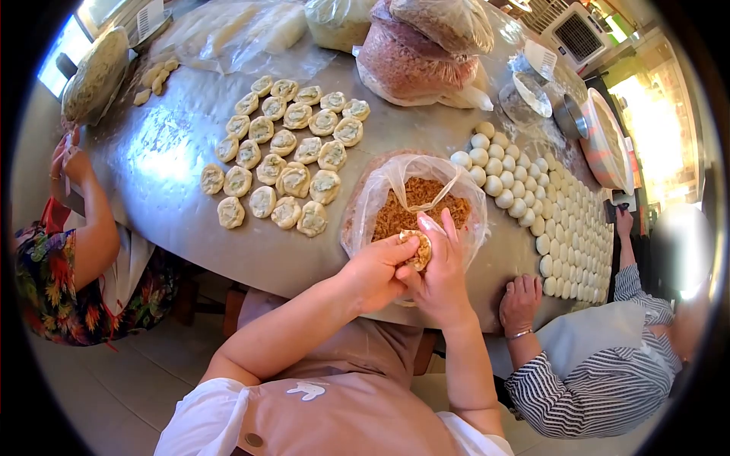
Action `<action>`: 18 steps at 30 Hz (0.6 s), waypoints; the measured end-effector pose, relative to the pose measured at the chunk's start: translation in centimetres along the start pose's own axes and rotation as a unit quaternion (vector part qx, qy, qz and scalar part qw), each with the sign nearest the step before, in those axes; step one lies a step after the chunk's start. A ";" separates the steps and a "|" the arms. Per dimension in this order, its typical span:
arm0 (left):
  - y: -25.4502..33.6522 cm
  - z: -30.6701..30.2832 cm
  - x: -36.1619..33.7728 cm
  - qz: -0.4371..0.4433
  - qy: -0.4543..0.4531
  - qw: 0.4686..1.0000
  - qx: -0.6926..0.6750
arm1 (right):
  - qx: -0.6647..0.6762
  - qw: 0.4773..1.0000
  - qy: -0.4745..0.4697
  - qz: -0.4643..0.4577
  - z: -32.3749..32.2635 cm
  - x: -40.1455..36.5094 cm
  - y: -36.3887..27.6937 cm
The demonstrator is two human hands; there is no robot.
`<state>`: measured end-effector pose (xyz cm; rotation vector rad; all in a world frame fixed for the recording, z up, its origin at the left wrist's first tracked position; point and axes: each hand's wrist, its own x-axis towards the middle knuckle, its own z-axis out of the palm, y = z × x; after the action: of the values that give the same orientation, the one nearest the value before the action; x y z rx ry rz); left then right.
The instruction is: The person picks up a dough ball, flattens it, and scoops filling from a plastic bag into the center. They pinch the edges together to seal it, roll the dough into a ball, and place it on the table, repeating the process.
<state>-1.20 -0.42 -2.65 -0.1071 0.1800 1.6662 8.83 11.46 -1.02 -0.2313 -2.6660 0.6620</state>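
Observation:
My left hand point(371, 271) and my right hand point(439, 275) meet at the front edge of the table, both closed on a small dough wrapper point(418, 257) with brown crumbly filling in it. My left thumb presses on the filling, while some right fingers point up behind the dough. Just beyond my hands sits a clear plastic bag point(473, 204), its mouth open around a heap of brown filling point(391, 219). Left of it, several flattened dough rounds point(293, 180) with pale green-flecked centres lie in rows. Many smooth dough balls point(518, 190) stand to the right.
Large plastic bags of reddish and tan stuff point(414, 64) stand at the back. A metal bowl point(569, 115) and a wide tub point(608, 144) are at the back right. One person's hands point(70, 161) work at far left; another person's hand point(522, 302) rests beside the dough balls.

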 end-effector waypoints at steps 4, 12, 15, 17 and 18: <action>-0.2 0.0 0.7 -0.012 0.124 0.991 0.055 | -0.018 1.000 0.021 0.008 0.3 0.7 -0.9; -0.1 2.5 0.7 0.024 0.089 0.996 0.016 | 0.285 0.914 0.182 0.223 1.7 1.0 -0.6; -1.6 2.1 0.6 0.057 0.061 0.996 -0.021 | 0.357 0.867 0.171 0.302 1.5 1.4 -1.9; -2.9 2.3 0.5 0.084 0.111 0.989 0.042 | 0.283 0.913 0.138 0.258 2.2 1.0 -1.8; -2.6 2.7 0.3 0.066 0.111 0.991 0.043 | 0.275 0.918 0.149 0.245 2.3 0.7 -1.9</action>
<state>1.45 0.56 -0.22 -0.2210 0.4348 1.7740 7.12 9.03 -1.74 -0.7798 -2.0289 1.3716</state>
